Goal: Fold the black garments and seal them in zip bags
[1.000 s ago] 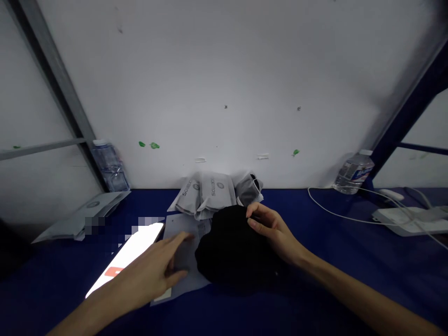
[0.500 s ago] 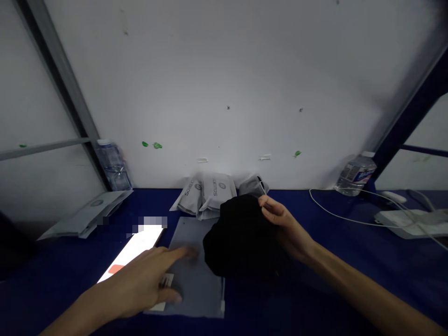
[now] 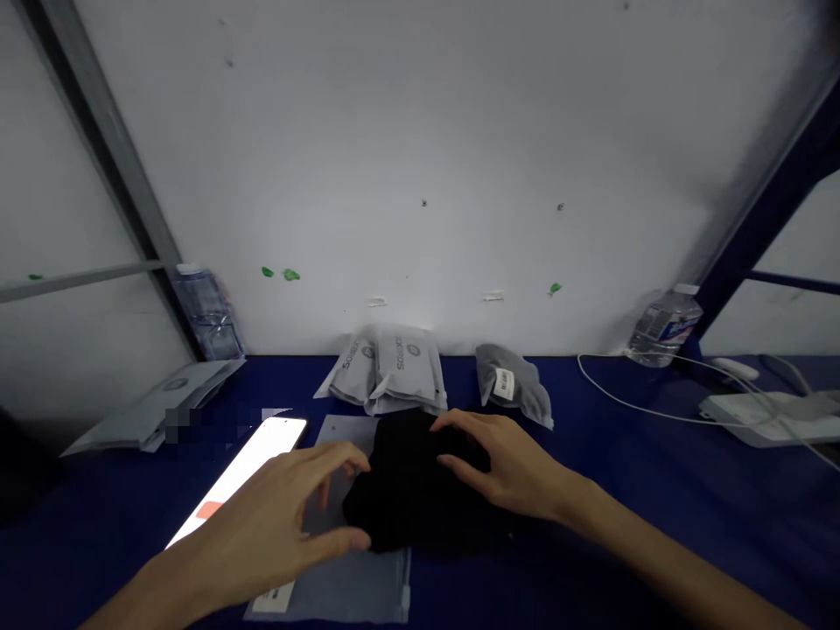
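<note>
A bundle of soft black cloth (image 3: 407,490) lies in front of me, partly over a flat translucent zip bag (image 3: 354,591) with a white label at its lower left. My left hand (image 3: 295,507) hovers over the bag at the left side of the cloth, thumb and fingers curved and apart, nothing between them. On the cloth's upper right rests my right hand (image 3: 505,459), its thumb and forefinger spread apart; its other fingers are hidden. The garment's kind cannot be made out in the dark folds.
A lit phone (image 3: 246,477) lies to the left. Filled grey bags (image 3: 400,372) and a smaller grey bag with a label (image 3: 515,385) sit near the wall. Flat packets (image 3: 157,407), two bottles (image 3: 208,311) (image 3: 666,324), and a white power strip (image 3: 767,416) with cables stand farther out.
The black cloth has come down and left onto the zip bag, uncovering the small labelled bag behind. My right hand moved with it and its fingers opened. My left thumb and fingers are nearer the cloth.
</note>
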Demonstrator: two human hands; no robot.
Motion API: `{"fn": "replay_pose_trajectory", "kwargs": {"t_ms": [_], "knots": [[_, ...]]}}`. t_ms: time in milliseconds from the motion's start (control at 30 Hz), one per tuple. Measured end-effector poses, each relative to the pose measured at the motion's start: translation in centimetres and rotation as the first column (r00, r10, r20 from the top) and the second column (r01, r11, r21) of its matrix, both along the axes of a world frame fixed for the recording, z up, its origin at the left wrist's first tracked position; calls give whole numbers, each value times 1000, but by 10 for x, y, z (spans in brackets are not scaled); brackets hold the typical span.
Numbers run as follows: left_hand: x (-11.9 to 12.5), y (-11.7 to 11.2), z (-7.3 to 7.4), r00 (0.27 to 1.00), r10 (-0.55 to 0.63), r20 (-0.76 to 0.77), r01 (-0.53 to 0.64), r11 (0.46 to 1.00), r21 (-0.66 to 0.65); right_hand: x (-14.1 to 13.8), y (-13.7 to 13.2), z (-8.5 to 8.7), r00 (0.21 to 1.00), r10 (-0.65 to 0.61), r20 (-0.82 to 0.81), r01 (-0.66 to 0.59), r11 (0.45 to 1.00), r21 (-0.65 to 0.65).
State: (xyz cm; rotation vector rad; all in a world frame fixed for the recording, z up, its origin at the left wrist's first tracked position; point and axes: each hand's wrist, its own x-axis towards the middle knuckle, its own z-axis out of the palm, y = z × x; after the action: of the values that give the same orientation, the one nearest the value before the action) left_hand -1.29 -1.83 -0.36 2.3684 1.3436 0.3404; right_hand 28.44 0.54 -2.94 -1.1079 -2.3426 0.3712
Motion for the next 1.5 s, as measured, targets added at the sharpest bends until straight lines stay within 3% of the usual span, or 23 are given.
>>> {"fn": "replay_pose_trajectory", "kwargs": {"t_ms": [167, 267, 400, 467, 600, 700, 800, 900, 1067, 1200, 1500], "knots": [[11, 2, -7, 991, -134, -31, 135, 988, 68, -2, 5, -12, 996, 54, -77, -57, 998, -27], [13, 2, -5, 980, -196, -14, 195, 958, 210, -4, 6, -16, 984, 54, -171, -53, 999, 9], [9, 1, -1, 976, -218, 22, 168, 810, 562, -4, 3, -13, 960, 25, -279, 4, 995, 103], [6, 2, 2, 982, -191, -3, 154, 780, 606, -5, 0, -12, 971, 38, -238, -13, 994, 106], [2, 5, 14, 979, -172, -110, 202, 899, 389, -7, -3, -13, 993, 101, -55, -95, 991, 97], [5, 9, 22, 972, -193, -134, 224, 935, 276, -8, -3, -15, 994, 106, -25, -102, 985, 136], [14, 16, 20, 987, -143, -75, 160, 935, 316, -9, -4, -16, 989, 92, -114, -67, 976, 206], [23, 23, 8, 985, -166, -43, 170, 918, 359, -10, -3, -17, 981, 115, -158, -83, 977, 197], [28, 27, -7, 975, -212, -65, 221, 959, 178, -12, 1, -24, 990, 107, -94, -100, 992, 75], [28, 29, -10, 974, -211, -87, 221, 966, 132, -11, 3, -25, 994, 78, -83, -77, 997, 15], [16, 32, -23, 971, -228, -77, 235, 967, 97, 3, 3, 2, 999, 45, 26, -45, 999, -19]]}}
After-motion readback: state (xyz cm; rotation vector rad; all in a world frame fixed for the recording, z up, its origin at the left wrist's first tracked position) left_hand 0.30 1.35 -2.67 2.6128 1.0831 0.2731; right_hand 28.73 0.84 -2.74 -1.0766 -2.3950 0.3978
